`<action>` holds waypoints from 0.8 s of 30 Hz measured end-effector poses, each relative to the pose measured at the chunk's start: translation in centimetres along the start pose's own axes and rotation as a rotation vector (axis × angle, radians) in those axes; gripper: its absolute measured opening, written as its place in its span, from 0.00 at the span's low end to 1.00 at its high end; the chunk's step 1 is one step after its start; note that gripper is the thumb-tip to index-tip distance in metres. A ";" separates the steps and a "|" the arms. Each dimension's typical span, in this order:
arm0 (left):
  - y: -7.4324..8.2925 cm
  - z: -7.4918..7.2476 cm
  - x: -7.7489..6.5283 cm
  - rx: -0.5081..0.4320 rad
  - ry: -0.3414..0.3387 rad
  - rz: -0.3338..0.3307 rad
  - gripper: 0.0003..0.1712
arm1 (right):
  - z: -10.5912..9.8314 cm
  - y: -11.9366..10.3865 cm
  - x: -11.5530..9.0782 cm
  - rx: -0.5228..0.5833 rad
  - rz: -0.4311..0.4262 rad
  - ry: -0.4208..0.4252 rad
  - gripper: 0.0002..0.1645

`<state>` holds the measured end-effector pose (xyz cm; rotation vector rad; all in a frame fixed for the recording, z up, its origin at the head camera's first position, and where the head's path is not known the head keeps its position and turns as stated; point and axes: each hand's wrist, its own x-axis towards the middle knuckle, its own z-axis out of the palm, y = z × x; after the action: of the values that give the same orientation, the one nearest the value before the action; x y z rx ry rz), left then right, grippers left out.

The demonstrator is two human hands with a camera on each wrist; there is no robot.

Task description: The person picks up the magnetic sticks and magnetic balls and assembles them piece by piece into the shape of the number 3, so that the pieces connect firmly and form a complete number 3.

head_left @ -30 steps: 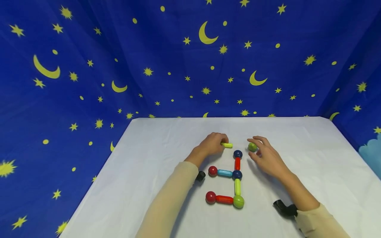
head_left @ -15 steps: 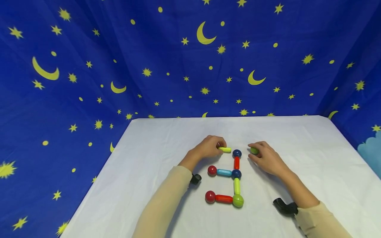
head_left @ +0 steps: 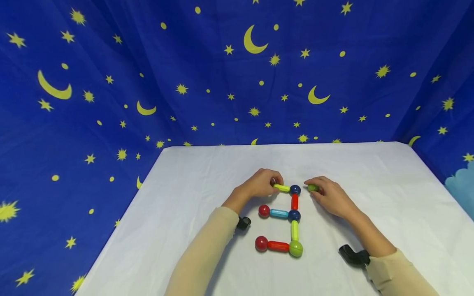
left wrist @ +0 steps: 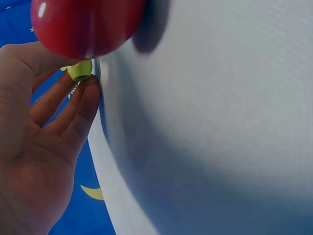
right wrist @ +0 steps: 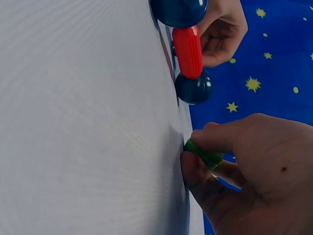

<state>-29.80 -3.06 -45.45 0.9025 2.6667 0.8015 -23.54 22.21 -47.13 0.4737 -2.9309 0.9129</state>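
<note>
My left hand point(head_left: 259, 183) pinches a yellow-green magnetic rod point(head_left: 282, 188), whose right end meets the far dark blue ball point(head_left: 295, 189). From that ball a red rod point(head_left: 294, 202) runs to a second dark blue ball point(head_left: 294, 215). A light blue rod point(head_left: 279, 213) joins this one to a red ball point(head_left: 264, 211) on the left. Nearer, a yellow-green rod point(head_left: 294, 230) leads to a green ball point(head_left: 296, 248), then a red rod point(head_left: 278, 246) and another red ball point(head_left: 261, 243). Right of the far blue ball, my right hand point(head_left: 333, 198) holds a green ball point(right wrist: 205, 154) between thumb and fingers, partly hidden.
Everything lies on a white cloth-covered table point(head_left: 192, 185). A blue curtain point(head_left: 222, 74) with yellow moons and stars rises behind and at both sides. Black camera mounts point(head_left: 353, 255) stick out by the wrists close over the table.
My left hand has brought the yellow-green rod nearer and then right, up to the far blue ball. The fingers of my right hand have drawn in around the green ball.
</note>
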 end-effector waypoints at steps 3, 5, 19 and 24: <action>0.2 0.0 -0.1 -0.019 -0.007 -0.018 0.11 | 0.0 0.0 0.0 -0.009 -0.005 0.002 0.20; 0.2 -0.1 -0.2 -0.033 -0.014 -0.034 0.11 | -0.1 0.0 0.0 -0.010 -0.003 0.001 0.20; -0.2 0.3 -0.6 -0.047 -0.008 -0.071 0.11 | -0.1 -0.3 0.0 0.005 0.024 -0.015 0.21; -0.2 0.3 -0.5 -0.063 -0.010 -0.073 0.12 | -0.4 -0.2 0.0 -0.003 0.074 -0.034 0.23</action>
<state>-29.39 -3.37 -45.84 0.7878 2.6333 0.8569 -23.52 22.22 -46.67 0.3867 -2.9990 0.9176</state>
